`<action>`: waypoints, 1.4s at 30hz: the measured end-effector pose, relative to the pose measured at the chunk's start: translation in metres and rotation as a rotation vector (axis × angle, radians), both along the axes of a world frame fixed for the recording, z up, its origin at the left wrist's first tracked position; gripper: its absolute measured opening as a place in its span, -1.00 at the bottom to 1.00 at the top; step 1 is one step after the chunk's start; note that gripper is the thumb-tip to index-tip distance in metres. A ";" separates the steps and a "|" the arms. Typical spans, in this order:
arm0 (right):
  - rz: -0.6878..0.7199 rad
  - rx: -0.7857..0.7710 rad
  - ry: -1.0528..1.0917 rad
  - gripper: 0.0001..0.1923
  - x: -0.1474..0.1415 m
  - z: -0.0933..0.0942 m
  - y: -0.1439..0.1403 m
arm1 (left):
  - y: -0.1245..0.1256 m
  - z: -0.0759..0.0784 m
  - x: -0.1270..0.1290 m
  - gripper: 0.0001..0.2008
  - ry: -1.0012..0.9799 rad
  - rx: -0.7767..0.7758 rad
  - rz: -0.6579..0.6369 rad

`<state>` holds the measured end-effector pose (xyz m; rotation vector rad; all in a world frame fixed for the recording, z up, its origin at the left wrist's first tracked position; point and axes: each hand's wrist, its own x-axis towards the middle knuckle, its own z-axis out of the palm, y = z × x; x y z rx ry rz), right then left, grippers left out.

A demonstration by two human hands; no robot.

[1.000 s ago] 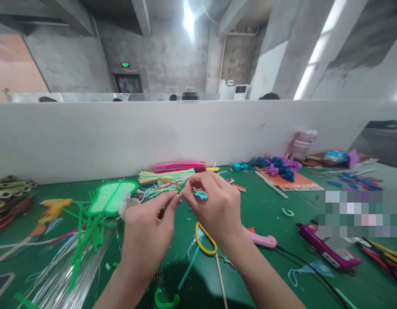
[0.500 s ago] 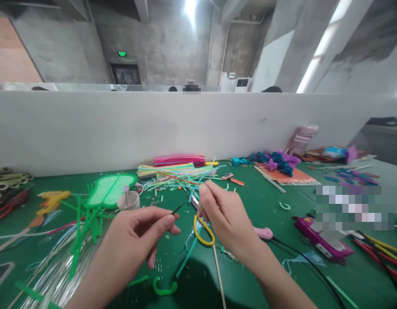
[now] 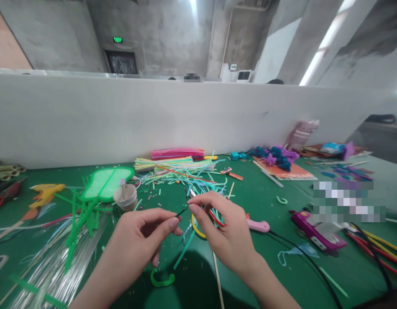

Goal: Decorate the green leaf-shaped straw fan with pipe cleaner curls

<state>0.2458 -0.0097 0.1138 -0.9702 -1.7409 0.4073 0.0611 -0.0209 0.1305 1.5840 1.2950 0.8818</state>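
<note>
A thin dark strip (image 3: 181, 211) runs between my two hands. My left hand (image 3: 137, 240) pinches one end between thumb and fingertips. At its other end the thumb and index finger of my right hand (image 3: 229, 236) are closed on the tip. Behind and below my right hand lies a tool with yellow looped handles (image 3: 197, 229), partly covered by it. A teal strip (image 3: 184, 251) and a curved green piece (image 3: 163, 280) rest on the green table below my hands. A thin wooden stick (image 3: 218, 281) extends toward me under my right wrist.
Colourful strips (image 3: 172, 165) are heaped at the back against a white partition (image 3: 121, 120). On the left are a paper cup (image 3: 125, 197), a green framed shape (image 3: 108, 182) and a yellow glue gun (image 3: 46, 195). A pink-handled tool (image 3: 259, 225) with a black cord and a purple device (image 3: 317, 234) lie right.
My right hand has moved left and down to the dark strip, its fingertips now on the end that was free. The head view has tilted slightly downward.
</note>
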 end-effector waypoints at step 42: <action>-0.008 -0.033 -0.231 -0.88 0.012 -0.074 0.065 | 0.038 -0.071 0.032 -0.81 -0.190 -0.122 -0.021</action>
